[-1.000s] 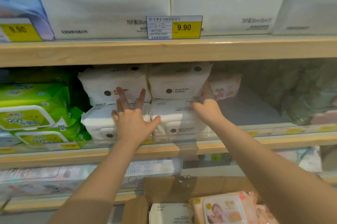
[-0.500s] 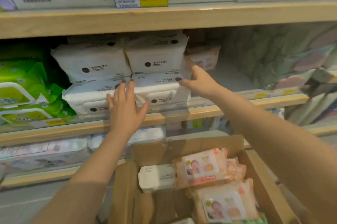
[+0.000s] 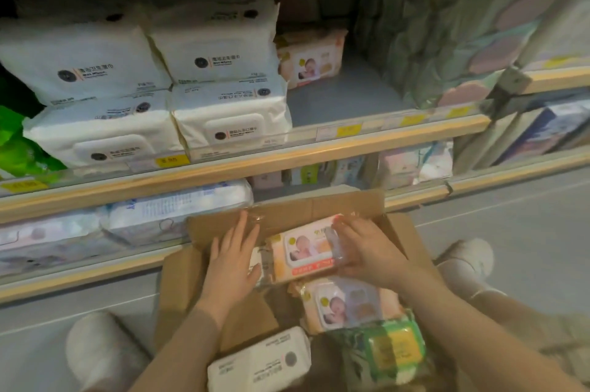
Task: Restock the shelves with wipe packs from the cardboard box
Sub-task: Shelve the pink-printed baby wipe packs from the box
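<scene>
An open cardboard box [image 3: 178,280] stands on the floor below the shelves. At its far end lies a pink baby-wipe pack [image 3: 305,251]. My right hand [image 3: 364,252] curls round that pack's right end. My left hand [image 3: 233,260] lies flat with straight fingers against its left side. Inside the box are also a second pink pack [image 3: 348,303], a white pack [image 3: 261,359] and a green-yellow pack [image 3: 386,350]. On the middle shelf [image 3: 351,139], white wipe packs [image 3: 220,88] are stacked two high, and one pink pack [image 3: 309,61] stands behind a bare grey patch [image 3: 344,94].
Green packs [image 3: 19,142] fill the shelf's left end; pale patterned bags [image 3: 447,40] fill the right. The lower shelf [image 3: 95,273] holds white and pastel packs. My shoes [image 3: 99,350] flank the box on the grey floor [image 3: 526,216].
Both hands left the white packs on the middle shelf and came down into the box. My right hand has taken hold of a pink pack. The view tilted downward.
</scene>
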Demonstrator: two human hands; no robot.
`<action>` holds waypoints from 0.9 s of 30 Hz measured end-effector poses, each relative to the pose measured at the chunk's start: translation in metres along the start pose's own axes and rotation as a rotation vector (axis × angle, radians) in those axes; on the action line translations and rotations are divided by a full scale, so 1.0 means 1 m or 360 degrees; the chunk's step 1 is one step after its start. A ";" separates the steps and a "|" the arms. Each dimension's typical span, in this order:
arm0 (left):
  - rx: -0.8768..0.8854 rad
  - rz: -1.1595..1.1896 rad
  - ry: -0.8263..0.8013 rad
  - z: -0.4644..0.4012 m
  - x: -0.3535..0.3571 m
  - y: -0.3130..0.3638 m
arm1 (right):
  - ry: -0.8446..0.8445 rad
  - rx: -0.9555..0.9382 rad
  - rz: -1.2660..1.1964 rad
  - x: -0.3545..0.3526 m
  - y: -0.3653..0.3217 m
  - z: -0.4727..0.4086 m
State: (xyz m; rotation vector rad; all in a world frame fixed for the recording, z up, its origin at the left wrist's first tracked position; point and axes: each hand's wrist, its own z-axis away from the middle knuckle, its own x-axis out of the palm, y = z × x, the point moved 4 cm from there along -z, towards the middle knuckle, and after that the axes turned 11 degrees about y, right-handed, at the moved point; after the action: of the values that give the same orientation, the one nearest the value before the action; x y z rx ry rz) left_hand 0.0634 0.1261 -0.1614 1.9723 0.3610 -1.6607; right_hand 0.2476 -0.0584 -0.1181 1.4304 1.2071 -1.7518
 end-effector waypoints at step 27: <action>0.0182 0.0438 0.0016 0.008 -0.004 0.053 | 0.0378 0.0231 0.0463 -0.069 0.040 0.048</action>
State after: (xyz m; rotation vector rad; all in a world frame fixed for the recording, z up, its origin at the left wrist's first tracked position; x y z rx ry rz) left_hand 0.0834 0.0788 -0.1469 2.0095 -0.0046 -1.5239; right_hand 0.2789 -0.1265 -0.0626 1.8404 0.9410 -1.5264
